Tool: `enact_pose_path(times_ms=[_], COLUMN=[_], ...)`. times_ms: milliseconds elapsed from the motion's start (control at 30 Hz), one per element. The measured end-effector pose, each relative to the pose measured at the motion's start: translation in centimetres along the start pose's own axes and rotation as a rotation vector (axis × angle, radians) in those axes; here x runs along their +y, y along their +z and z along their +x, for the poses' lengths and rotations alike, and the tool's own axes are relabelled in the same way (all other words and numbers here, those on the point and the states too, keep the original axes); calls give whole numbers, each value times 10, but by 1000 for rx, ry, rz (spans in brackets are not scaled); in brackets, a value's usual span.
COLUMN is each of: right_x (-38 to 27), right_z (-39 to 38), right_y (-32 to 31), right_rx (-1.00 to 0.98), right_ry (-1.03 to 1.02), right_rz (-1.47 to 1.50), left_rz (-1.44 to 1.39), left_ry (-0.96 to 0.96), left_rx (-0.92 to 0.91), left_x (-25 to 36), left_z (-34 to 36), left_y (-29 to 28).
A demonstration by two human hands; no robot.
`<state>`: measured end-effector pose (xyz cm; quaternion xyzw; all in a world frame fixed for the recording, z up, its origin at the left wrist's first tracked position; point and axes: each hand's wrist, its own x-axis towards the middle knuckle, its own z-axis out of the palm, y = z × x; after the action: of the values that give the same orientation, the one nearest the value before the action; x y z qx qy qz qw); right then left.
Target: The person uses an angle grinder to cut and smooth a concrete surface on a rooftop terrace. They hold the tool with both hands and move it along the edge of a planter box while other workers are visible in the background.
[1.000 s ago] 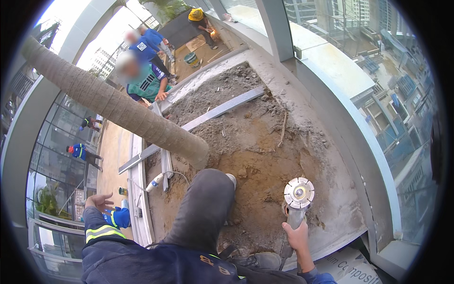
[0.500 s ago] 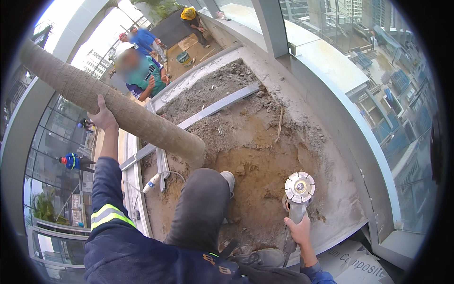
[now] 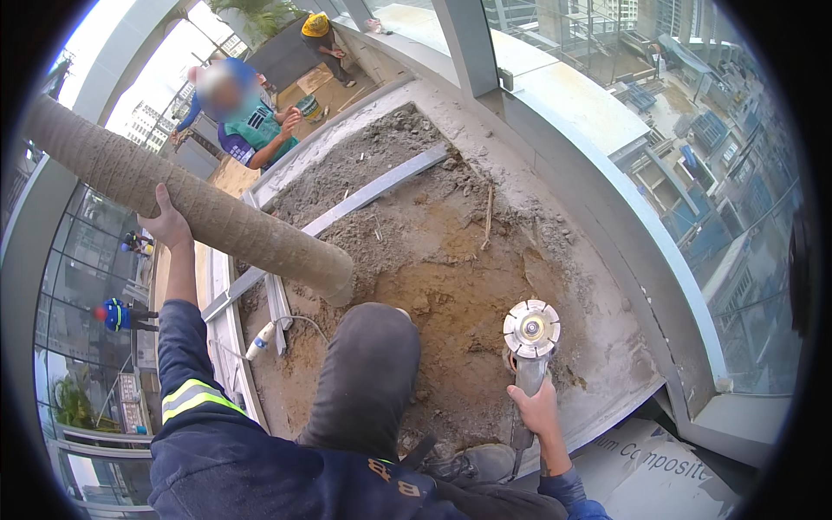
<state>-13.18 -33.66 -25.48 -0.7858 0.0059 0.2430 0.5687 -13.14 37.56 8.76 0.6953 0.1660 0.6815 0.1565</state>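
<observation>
The right hand (image 3: 537, 409) is closed around the body of a grinder (image 3: 530, 374), its one pale slotted disc (image 3: 532, 329) pointing away from the person, over the dug soil (image 3: 455, 282); held there, to the right of the raised knee (image 3: 366, 368), the blade seems meant to stay clear of the leg. The left hand (image 3: 170, 224) is open, spread against the side of the leaning trunk (image 3: 247, 244), probably for balance, though the fingers are too foreshortened to judge how firmly they press. One long metal bar (image 3: 381, 192) lies slantwise across the bed, passing behind the trunk, perhaps as a straight guide or brace. One white plug (image 3: 259, 341) with a cord rests just beside the shorter bar (image 3: 276, 312), likely kept there off the loose dirt. Counted up: one grinder, one trunk, one plug, and, farther off, one bucket (image 3: 308, 107) near one co-worker in a teal shirt (image 3: 251, 124).
</observation>
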Motion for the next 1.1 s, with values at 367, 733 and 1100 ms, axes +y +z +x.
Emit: enact_pose_path(times_ms=[367, 733, 1100], right_x=[-3, -9, 23], right_z=[-1, -4, 1], right_y=[-3, 6, -4], right_rx=[19, 13, 31], right_ry=[-36, -27, 29], right_rz=[19, 14, -88], left_rz=[55, 80, 226], left_ry=[-5, -8, -138], left_rx=[37, 23, -36], left_x=[1, 2, 42], left_z=[-2, -7, -30], left_y=[1, -3, 23])
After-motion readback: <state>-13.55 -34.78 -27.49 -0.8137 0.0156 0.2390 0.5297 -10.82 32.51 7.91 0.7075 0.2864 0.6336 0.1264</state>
